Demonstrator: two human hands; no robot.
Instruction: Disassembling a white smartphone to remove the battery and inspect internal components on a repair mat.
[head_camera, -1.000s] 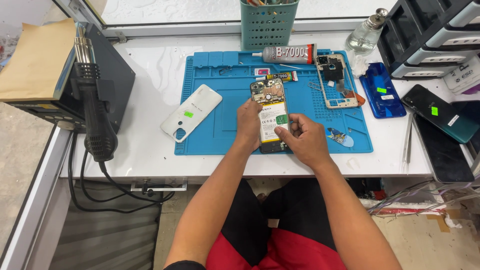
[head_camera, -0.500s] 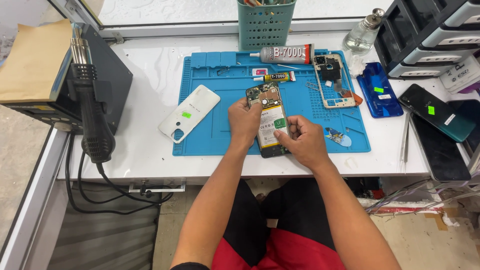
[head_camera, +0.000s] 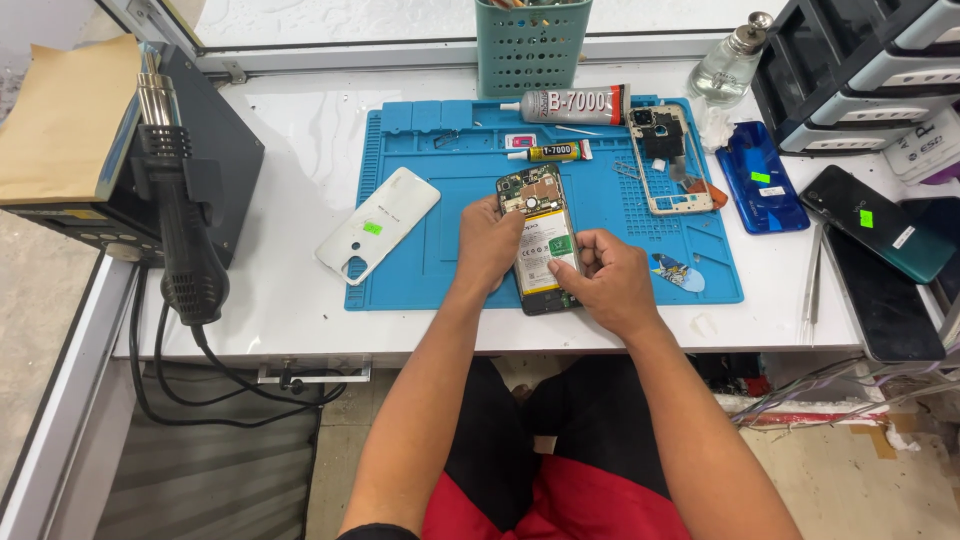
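An opened phone (head_camera: 540, 235) with its back off lies on the blue work mat (head_camera: 430, 250), showing a white battery and a circuit board at its top end. My left hand (head_camera: 488, 240) grips the phone's left edge. My right hand (head_camera: 600, 278) holds its lower right side, with the thumb and fingertips pressed on the battery near a green tab. A white back cover (head_camera: 378, 237) lies to the left, half on the mat.
A hot-air tool (head_camera: 180, 220) hangs on a black station at left. Two glue tubes (head_camera: 570, 105), a phone frame (head_camera: 668, 160), a blue cover (head_camera: 760, 180), dark phones (head_camera: 865, 220), a bottle (head_camera: 728, 65), a teal basket (head_camera: 530, 45) and drawers stand around.
Both hands and the opened phone have stayed in nearly the same spot on the mat. My right fingers have shifted slightly on the battery.
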